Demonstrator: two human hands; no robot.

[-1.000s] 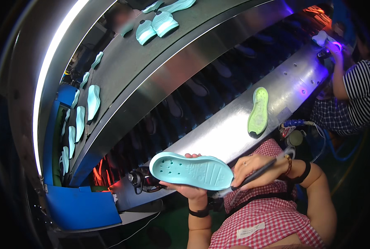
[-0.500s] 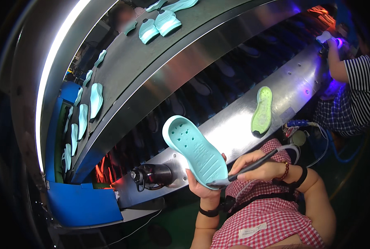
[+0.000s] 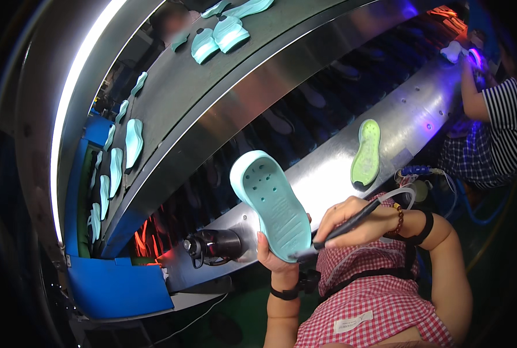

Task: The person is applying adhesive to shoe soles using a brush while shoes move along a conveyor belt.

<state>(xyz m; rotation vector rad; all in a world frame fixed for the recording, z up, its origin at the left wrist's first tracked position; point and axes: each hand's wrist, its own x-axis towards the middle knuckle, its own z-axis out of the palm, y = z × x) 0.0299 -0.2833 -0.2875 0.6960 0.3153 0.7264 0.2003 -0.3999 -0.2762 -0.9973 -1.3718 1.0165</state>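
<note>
Lying left of the left hand [image 3: 276, 267] is a dark bottle [image 3: 222, 245]; that hand grips a pale-blue sole [image 3: 273, 203], the right hand [image 3: 366, 229] holds a black-handled brush [image 3: 350, 225] at the sole's near end; beyond lies a green sole [image 3: 366, 153].

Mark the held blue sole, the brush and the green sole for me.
Held blue sole [image 3: 275, 204]: head view, middle of its recessed face.
Brush [image 3: 356, 220]: head view, on the dark handle.
Green sole [image 3: 366, 155]: head view, middle of its upward face.
</note>
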